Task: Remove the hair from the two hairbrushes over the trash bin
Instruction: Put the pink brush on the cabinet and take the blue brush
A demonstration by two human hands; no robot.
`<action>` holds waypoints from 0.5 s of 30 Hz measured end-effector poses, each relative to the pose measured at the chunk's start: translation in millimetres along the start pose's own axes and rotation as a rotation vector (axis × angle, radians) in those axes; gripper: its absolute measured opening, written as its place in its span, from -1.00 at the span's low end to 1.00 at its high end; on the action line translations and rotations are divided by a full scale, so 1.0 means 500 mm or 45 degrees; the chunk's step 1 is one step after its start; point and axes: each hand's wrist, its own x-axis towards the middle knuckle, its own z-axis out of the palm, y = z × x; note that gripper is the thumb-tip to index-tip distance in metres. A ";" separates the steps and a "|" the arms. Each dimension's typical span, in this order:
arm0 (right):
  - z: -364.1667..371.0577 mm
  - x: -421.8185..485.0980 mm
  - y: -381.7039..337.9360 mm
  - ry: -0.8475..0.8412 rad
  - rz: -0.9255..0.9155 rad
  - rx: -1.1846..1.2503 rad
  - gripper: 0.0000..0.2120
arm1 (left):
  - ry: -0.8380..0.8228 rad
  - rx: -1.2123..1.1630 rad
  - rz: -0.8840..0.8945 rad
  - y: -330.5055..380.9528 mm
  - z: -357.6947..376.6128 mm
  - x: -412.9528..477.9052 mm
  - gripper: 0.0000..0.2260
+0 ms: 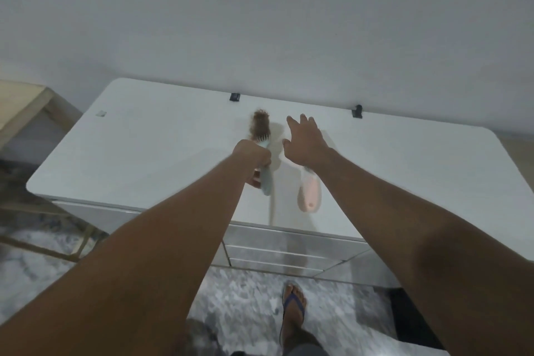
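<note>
No readable text, brand, number or sign anywhere in view. Small grey sticker [101, 113] near the far left corner of the white tabletop [150, 159], too small and blurred to make out any print.
</note>
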 end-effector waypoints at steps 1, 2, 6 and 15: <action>-0.002 0.003 -0.021 0.001 -0.025 0.002 -0.45 | 0.019 -0.050 0.002 -0.006 -0.020 -0.001 -0.92; -0.003 0.007 -0.047 -0.001 -0.057 0.007 -0.45 | 0.054 -0.104 0.014 -0.015 -0.045 -0.004 -0.94; 0.011 0.011 -0.190 0.003 -0.241 0.035 -0.44 | 0.293 -0.251 0.058 -0.085 -0.183 -0.018 -0.86; 0.105 -0.125 -0.662 -0.100 -0.868 0.062 -0.40 | 0.906 -0.599 -0.021 -0.392 -0.545 -0.194 -0.68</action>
